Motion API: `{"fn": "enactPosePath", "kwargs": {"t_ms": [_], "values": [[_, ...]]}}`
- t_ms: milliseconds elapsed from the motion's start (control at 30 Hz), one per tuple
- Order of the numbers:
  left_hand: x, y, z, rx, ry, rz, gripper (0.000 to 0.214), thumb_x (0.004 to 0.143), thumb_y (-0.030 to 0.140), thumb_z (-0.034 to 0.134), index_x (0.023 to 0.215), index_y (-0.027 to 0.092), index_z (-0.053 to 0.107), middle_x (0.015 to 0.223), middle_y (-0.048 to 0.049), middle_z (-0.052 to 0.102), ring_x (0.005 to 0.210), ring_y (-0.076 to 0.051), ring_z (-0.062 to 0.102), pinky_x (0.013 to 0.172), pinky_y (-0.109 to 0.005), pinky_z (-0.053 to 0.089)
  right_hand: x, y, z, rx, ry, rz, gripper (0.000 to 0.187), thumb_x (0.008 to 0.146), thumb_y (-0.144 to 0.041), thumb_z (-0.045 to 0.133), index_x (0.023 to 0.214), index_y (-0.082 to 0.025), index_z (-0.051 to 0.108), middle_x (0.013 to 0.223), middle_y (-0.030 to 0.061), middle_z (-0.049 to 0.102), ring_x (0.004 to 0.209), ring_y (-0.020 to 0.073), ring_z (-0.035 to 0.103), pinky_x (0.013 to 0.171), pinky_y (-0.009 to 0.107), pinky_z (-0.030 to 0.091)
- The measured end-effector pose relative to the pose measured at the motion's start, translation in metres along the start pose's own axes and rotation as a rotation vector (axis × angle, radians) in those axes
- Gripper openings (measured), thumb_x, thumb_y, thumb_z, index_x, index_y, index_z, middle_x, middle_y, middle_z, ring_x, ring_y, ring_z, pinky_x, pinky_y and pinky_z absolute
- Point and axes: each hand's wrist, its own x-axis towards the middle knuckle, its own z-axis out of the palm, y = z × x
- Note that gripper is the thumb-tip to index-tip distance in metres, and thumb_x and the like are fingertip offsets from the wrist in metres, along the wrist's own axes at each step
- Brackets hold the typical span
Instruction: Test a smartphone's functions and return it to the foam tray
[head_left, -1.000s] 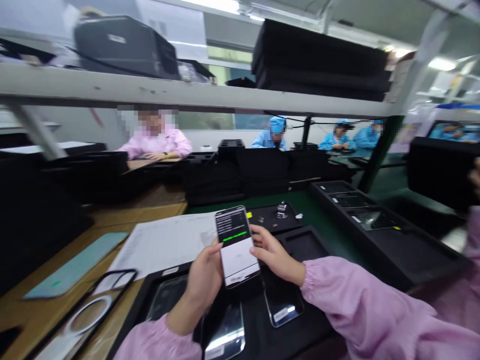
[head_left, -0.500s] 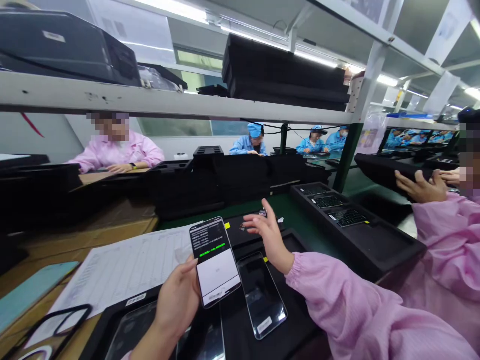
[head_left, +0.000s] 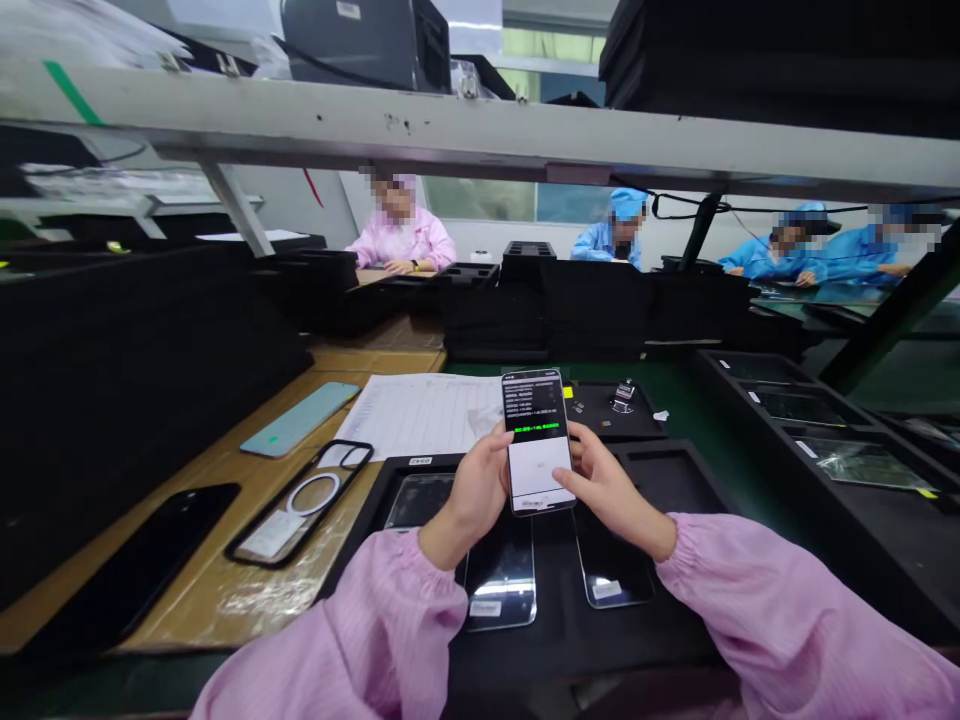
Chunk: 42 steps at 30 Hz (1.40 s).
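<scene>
A smartphone [head_left: 538, 460] with a lit screen, dark on top with a line of green text and white below, is held upright between my two hands. My left hand [head_left: 481, 482] grips its left edge, fingers wrapped behind. My right hand [head_left: 606, 490] closes on the right edge, its thumb lying over the lower screen. Beneath, a black foam tray [head_left: 555, 640] holds a dark-screened phone [head_left: 501, 580] and another phone [head_left: 611, 570], each with a white label. A third phone [head_left: 420, 500] lies at the tray's left, partly behind my left hand.
A printed sheet [head_left: 420, 410], a clear phone case [head_left: 300, 505], a teal phone [head_left: 300, 420] and a black phone [head_left: 142, 560] lie to the left. Small parts sit on a black pad [head_left: 637, 415] behind. Another tray [head_left: 825, 440] stands right. A shelf [head_left: 480, 145] crosses above; co-workers sit beyond.
My right hand has come from the raised, spread position beside the phone onto its right edge. The view has swung left, and the phone now stands straighter.
</scene>
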Motion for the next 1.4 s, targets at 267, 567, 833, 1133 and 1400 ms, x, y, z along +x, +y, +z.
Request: {"fn": "enactPosePath", "kwargs": {"t_ms": [267,567,833,1133,1400], "values": [[0.000,-0.001,-0.003,0.003,0.000,0.007,0.049,0.076,0.032,0.064,0.122,0.015,0.060,0.108,-0.0090,0.071,0.104,-0.031,0.067,0.090,-0.043,0.053,-0.002,-0.005,0.000,0.081,-0.029,-0.034,0.055,0.090,-0.038,0.068,0.137,-0.025,0.042,0.117,0.0082,0.068,0.111,0.0274,0.065,0.095,0.047,0.053],[-0.001,0.001,0.002,0.023,-0.035,-0.012,0.052,0.076,0.031,0.063,0.125,0.015,0.056,0.106,-0.0091,0.071,0.101,-0.030,0.067,0.085,-0.041,0.055,-0.001,-0.007,-0.001,0.002,-0.011,-0.004,0.051,0.088,-0.031,0.067,0.135,-0.026,0.047,0.116,0.0066,0.068,0.111,0.0257,0.063,0.098,0.046,0.050],[0.000,-0.001,-0.002,0.022,-0.055,-0.029,0.049,0.079,0.032,0.061,0.124,0.015,0.057,0.107,-0.0095,0.070,0.099,-0.030,0.067,0.085,-0.041,0.054,-0.003,-0.006,-0.005,-0.051,0.094,0.016,0.035,0.097,-0.050,0.055,0.121,-0.025,0.061,0.124,0.0037,0.065,0.120,0.0260,0.058,0.108,0.045,0.042],[0.000,-0.001,-0.003,0.052,-0.038,-0.018,0.049,0.076,0.035,0.062,0.119,0.013,0.056,0.104,-0.0104,0.071,0.097,-0.030,0.067,0.081,-0.040,0.055,0.000,-0.006,-0.003,0.033,0.001,0.018,0.041,0.089,-0.033,0.066,0.126,-0.025,0.051,0.112,0.0052,0.070,0.109,0.0251,0.065,0.095,0.043,0.053],[0.002,-0.001,-0.005,0.055,-0.032,-0.003,0.046,0.078,0.037,0.060,0.117,0.013,0.056,0.100,-0.0099,0.071,0.095,-0.029,0.068,0.078,-0.039,0.056,-0.003,-0.011,-0.004,-0.028,-0.118,0.023,0.068,0.078,-0.017,0.066,0.138,-0.026,0.036,0.136,0.0088,0.058,0.126,0.0258,0.056,0.107,0.044,0.045]]}}
